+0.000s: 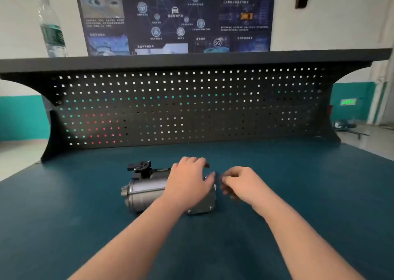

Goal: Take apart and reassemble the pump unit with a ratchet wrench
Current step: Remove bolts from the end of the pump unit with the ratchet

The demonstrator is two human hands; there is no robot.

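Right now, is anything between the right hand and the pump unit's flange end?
Nothing visible. The right hand hovers just right of the pump unit, bare mat between them; the left hand rests on the unit's top.

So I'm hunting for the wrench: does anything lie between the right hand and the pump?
No wrench there. In the head view only bare blue bench top separates the right hand from the pump.
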